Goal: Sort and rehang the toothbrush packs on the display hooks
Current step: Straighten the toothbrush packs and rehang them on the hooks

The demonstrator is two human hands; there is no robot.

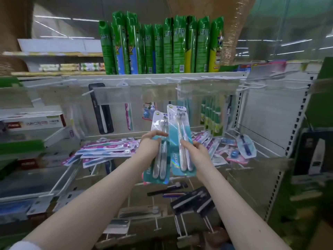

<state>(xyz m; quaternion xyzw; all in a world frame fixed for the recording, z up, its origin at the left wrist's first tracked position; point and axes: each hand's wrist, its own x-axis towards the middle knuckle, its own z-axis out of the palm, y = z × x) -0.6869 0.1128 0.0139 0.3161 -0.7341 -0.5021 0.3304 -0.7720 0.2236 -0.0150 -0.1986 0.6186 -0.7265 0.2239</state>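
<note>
I hold two teal toothbrush packs upright in front of the display. My left hand (150,144) grips the lower pack (159,159) at its middle. My right hand (195,150) pinches the taller pack (178,139), whose top reaches up near the clear price strips. White display hooks (88,92) jut out along the rail above; some stand bare. A green pack bundle (212,114) and a black pack (102,109) hang there. A heap of pink and purple toothbrush packs (108,148) lies on the wire shelf behind my hands.
Green spray cans (158,47) line the top shelf. Toothpaste boxes (34,123) sit at the left. Black toothbrush packs (194,201) hang on lower hooks below my hands. A loose blue toothbrush pack (246,145) lies at the right of the wire shelf (266,150).
</note>
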